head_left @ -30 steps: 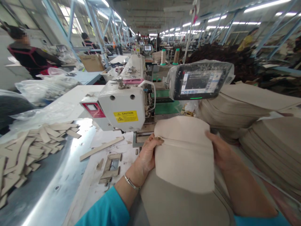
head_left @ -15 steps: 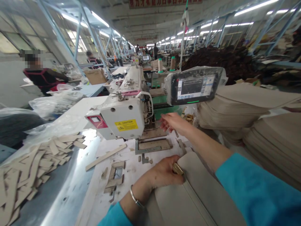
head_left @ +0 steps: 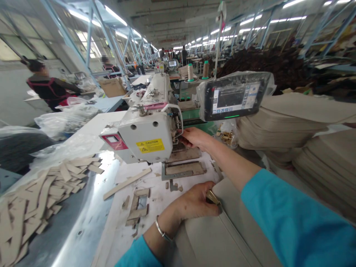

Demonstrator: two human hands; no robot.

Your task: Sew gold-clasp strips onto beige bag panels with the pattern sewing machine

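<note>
My left hand (head_left: 198, 203), with a bangle on the wrist, is closed around a gold metal fitting (head_left: 213, 197) at the top edge of a beige panel piece (head_left: 211, 237). A long seam or fold runs down the panel from the fitting. By the needle side of the white sewing machine (head_left: 141, 137), my right hand (head_left: 194, 137) reaches in with its fingers bent together. The fingertips are partly hidden there, and I cannot make out what they hold. Just below lies a metal clamp frame (head_left: 183, 171) on the machine bed.
Beige strips (head_left: 36, 196) are heaped at the left. A loose strip (head_left: 128, 183) and a small beige frame piece (head_left: 139, 205) lie nearer. A control screen (head_left: 236, 97) stands beyond my right hand, with gold fittings (head_left: 226, 136) below it. Beige panels (head_left: 300, 118) are stacked right.
My right hand has moved left and forward to the machine's needle side, its fingers going partly behind the parts there. The left hand keeps its hold on the gold fitting.
</note>
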